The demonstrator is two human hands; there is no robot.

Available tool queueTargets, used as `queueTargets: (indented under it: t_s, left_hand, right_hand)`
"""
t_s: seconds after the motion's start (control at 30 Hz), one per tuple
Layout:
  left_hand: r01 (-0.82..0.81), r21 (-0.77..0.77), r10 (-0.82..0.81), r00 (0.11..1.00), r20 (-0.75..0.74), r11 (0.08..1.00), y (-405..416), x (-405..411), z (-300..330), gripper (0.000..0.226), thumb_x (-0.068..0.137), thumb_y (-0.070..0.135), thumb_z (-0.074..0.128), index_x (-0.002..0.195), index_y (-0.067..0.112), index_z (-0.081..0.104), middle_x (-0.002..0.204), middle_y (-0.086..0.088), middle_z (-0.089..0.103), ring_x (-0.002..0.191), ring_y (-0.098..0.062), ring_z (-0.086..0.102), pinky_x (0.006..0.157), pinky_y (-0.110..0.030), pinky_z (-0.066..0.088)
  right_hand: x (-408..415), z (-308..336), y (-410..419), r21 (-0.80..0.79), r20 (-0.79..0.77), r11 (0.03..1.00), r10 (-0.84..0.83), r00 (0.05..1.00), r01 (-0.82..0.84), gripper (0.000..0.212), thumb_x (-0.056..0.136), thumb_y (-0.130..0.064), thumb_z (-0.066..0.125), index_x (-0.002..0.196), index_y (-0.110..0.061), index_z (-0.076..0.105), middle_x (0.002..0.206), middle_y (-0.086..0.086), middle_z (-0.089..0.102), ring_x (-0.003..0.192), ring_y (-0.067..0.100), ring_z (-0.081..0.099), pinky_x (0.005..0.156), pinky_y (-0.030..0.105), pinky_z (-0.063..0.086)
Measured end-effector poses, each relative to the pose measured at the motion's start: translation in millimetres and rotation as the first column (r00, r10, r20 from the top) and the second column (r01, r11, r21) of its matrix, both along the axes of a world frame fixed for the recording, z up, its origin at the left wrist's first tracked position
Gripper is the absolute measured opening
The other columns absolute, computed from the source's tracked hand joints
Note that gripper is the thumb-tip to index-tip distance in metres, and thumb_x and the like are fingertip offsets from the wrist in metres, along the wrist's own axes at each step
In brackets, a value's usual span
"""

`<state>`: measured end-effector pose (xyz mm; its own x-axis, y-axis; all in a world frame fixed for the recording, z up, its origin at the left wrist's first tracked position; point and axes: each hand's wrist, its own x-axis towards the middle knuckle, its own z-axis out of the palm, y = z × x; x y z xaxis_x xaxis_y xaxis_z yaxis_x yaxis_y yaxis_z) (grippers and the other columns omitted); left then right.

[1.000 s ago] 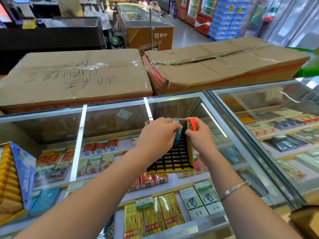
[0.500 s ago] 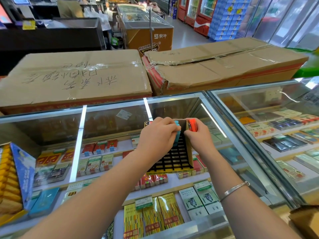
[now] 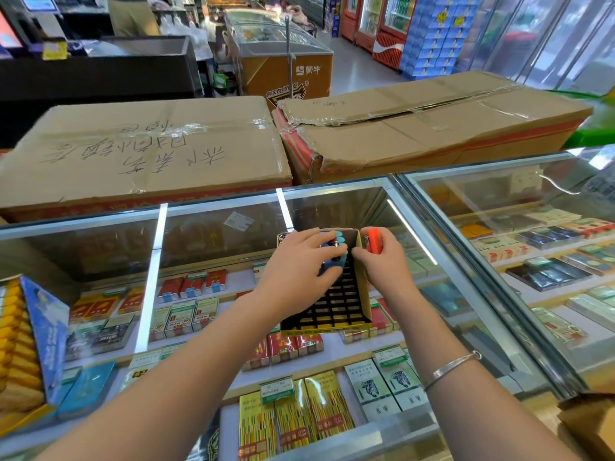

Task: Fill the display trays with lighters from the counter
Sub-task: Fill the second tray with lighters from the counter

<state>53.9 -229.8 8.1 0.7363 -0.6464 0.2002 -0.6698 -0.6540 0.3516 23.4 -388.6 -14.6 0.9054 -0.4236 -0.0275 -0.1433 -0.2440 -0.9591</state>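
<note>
A cardboard display tray (image 3: 363, 296) with a black grid of slots stands on the glass counter (image 3: 213, 247). My left hand (image 3: 296, 274) reaches over the tray's far end, its fingers on teal and blue lighters (image 3: 338, 239) standing in the far slots. Just right of the tray wall, my right hand (image 3: 386, 264) grips an orange-red lighter (image 3: 374, 240) held upright. Most grid slots nearer to me look empty.
Two large taped cardboard boxes (image 3: 149, 154) (image 3: 432, 128) sit along the counter's far edge. A blue and yellow box (image 3: 30, 344) lies at the left edge, another cardboard box (image 3: 592, 424) at the lower right. Cigarette packs fill the shelves under the glass.
My left hand has spread further over the lighters at the tray's far end. The right hand with the orange-red lighter has stayed beside the tray wall.
</note>
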Motion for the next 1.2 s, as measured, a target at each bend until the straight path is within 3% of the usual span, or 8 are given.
queueTargets:
  t_s: [0.07, 0.17, 0.3, 0.43, 0.6, 0.77, 0.97, 1.2]
  left_hand:
    - [0.022, -0.037, -0.024, 0.999, -0.041, 0.999, 7.8, 0.3, -1.2, 0.043, 0.095, 0.034, 0.047, 0.138, 0.031, 0.043, 0.147, 0.01, 0.037, 0.139, -0.011, 0.02, 0.109, -0.024, 0.0]
    - [-0.043, -0.167, 0.018, 0.989, -0.148, 0.985, 12.9, 0.0, 1.4, 0.042, 0.095, 0.029, 0.05, 0.137, 0.03, 0.044, 0.144, 0.012, 0.04, 0.137, -0.009, 0.023, 0.107, -0.023, 0.006]
    - [-0.107, -0.315, 0.024, 0.966, -0.256, 0.943, 12.0, -2.6, 9.4, 0.035, 0.093, 0.024, 0.053, 0.128, 0.029, 0.054, 0.13, 0.014, 0.051, 0.124, -0.005, 0.039, 0.1, -0.025, 0.031]
    - [-0.118, -0.485, -0.059, 0.94, -0.335, 0.866, 14.6, -10.3, 18.3, 0.031, 0.093, 0.023, 0.053, 0.12, 0.038, 0.055, 0.116, 0.026, 0.054, 0.115, 0.005, 0.047, 0.096, -0.023, 0.039]
    - [-0.127, -0.573, -0.157, 0.894, -0.42, 0.81, 19.8, -17.5, 27.5, 0.03, 0.091, 0.03, 0.055, 0.115, 0.047, 0.053, 0.112, 0.025, 0.06, 0.108, 0.01, 0.051, 0.086, -0.012, 0.041]
    - [-0.173, -0.607, -0.159, 0.877, -0.454, 0.776, 24.3, -17.0, 30.1, 0.023, 0.088, 0.02, 0.061, 0.102, 0.039, 0.062, 0.089, 0.017, 0.068, 0.088, 0.001, 0.062, 0.075, -0.011, 0.049]
    - [-0.236, -0.64, -0.165, 0.849, -0.501, 0.731, 30.1, -16.8, 28.5, 0.013, 0.085, 0.018, 0.065, 0.094, 0.028, 0.063, 0.084, 0.008, 0.068, 0.08, -0.003, 0.064, 0.073, -0.017, 0.051]
    - [-0.197, -0.559, -0.036, 0.925, -0.378, 0.806, 40.1, -10.8, 28.4, 0.018, 0.087, 0.016, 0.061, 0.096, 0.031, 0.064, 0.088, 0.01, 0.057, 0.079, -0.005, 0.057, 0.07, -0.019, 0.053]
  right_hand:
    - [-2.8, -0.8, 0.2, 0.063, -0.011, 0.995, -0.07, 0.997, 0.071, 0.017, 0.082, -0.011, 0.056, 0.089, -0.024, 0.048, 0.076, 0.0, 0.047, 0.064, 0.013, 0.045, 0.059, 0.028, 0.038]
    - [-10.2, 9.4, 0.6, 0.184, 0.015, 0.981, -0.06, 0.998, 0.057, 0.022, 0.076, -0.005, 0.051, 0.088, -0.023, 0.047, 0.077, 0.0, 0.046, 0.066, 0.015, 0.043, 0.059, 0.029, 0.036]
    - [-23.3, 28.6, -1.2, 0.342, 0.132, 0.913, 0.189, 0.973, -0.224, 0.031, 0.076, -0.004, 0.059, 0.095, -0.029, 0.065, 0.076, -0.007, 0.057, 0.066, 0.01, 0.054, 0.059, 0.024, 0.044]
    - [-32.2, 36.5, -1.9, 0.534, 0.271, 0.682, 0.421, 0.866, -0.499, 0.042, 0.083, -0.01, 0.06, 0.124, -0.017, 0.054, 0.091, 0.007, 0.062, 0.06, 0.016, 0.054, 0.047, 0.026, 0.045]
    - [-35.5, 38.5, 2.2, 0.542, 0.238, 0.598, 0.565, 0.79, -0.59, 0.017, 0.09, -0.018, 0.054, 0.103, -0.009, 0.06, 0.067, 0.01, 0.061, 0.042, 0.015, 0.046, 0.04, 0.02, 0.041]
    - [-34.3, 38.1, 8.3, 0.619, 0.194, 0.538, 0.6, 0.776, -0.571, 0.013, 0.085, -0.021, 0.06, 0.093, -0.012, 0.066, 0.078, 0.012, 0.058, 0.055, 0.019, 0.056, 0.042, 0.024, 0.047]
    - [-30.6, 37.4, 12.4, 0.509, 0.092, 0.688, 0.555, 0.827, -0.518, 0.018, 0.087, -0.027, 0.06, 0.094, -0.011, 0.062, 0.089, 0.017, 0.068, 0.074, 0.025, 0.065, 0.059, 0.029, 0.056]
    - [-18.8, 30.7, 6.8, 0.423, 0.095, 0.899, 0.084, 0.992, -0.116, 0.011, 0.095, -0.015, 0.051, 0.087, -0.008, 0.055, 0.079, 0.01, 0.067, 0.065, 0.018, 0.062, 0.053, 0.023, 0.052]
